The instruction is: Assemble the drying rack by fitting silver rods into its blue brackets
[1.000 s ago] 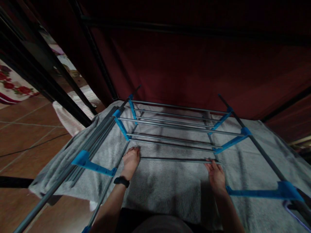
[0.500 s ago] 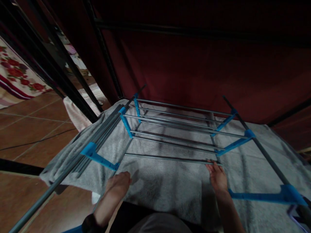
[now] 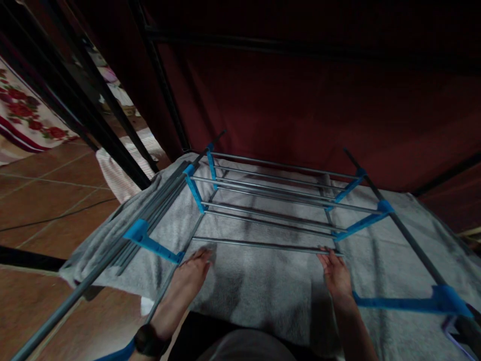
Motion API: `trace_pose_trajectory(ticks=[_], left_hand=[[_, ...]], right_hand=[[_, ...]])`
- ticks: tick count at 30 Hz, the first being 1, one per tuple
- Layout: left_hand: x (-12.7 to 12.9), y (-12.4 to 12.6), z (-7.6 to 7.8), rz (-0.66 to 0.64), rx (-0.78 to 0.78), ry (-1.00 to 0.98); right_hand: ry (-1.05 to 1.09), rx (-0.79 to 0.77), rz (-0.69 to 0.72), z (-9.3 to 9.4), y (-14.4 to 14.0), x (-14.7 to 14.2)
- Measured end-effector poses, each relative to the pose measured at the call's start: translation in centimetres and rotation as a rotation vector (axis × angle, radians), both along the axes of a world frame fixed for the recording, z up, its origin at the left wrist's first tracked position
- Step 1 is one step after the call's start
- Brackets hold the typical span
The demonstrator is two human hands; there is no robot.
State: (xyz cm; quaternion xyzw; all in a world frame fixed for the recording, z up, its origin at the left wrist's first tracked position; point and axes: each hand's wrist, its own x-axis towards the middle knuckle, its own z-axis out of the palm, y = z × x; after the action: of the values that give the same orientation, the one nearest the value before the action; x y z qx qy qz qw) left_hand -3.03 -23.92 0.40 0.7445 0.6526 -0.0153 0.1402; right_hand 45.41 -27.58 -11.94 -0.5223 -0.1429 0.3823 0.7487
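A rack frame of grey metal tubes and blue plastic brackets lies before me. Its nearest cross rod (image 3: 259,245) runs between the two inner side tubes. The fingertips of my right hand (image 3: 335,273) grip this rod by its right end. Just below the rod's left end is my left hand (image 3: 193,271), fingers stretched forward, nothing seen in them; whether they touch the rod I cannot tell. Beside that hand, a blue bracket (image 3: 154,244) joins the left tubes. Another blue bracket (image 3: 398,304) sits at the right, beyond my right forearm.
Several loose grey tubes (image 3: 150,220) lie along the left side. A grey blanket (image 3: 263,291) covers the surface under the rack. Dark red cloth (image 3: 300,115) hangs behind, with black metal posts (image 3: 108,145) at the left. Tiled floor (image 3: 56,200) shows there, with a cable on it.
My left hand has moved forward and slightly right, toward the rod's left end, and its fingers have stretched out from a curl. My right hand stays on the rod.
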Motion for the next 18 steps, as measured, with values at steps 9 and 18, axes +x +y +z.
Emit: trace_pose_trajectory(ticks=[9, 18], left_hand=[[2.5, 1.5, 0.8, -0.005, 0.02, 0.027], [6.4, 6.1, -5.3, -0.363, 0.239, -0.114]], right_hand=[[0.117, -0.056, -0.026, 0.9, 0.4, -0.6], [0.253, -0.074, -0.059, 3.7, 0.8, -1.9]])
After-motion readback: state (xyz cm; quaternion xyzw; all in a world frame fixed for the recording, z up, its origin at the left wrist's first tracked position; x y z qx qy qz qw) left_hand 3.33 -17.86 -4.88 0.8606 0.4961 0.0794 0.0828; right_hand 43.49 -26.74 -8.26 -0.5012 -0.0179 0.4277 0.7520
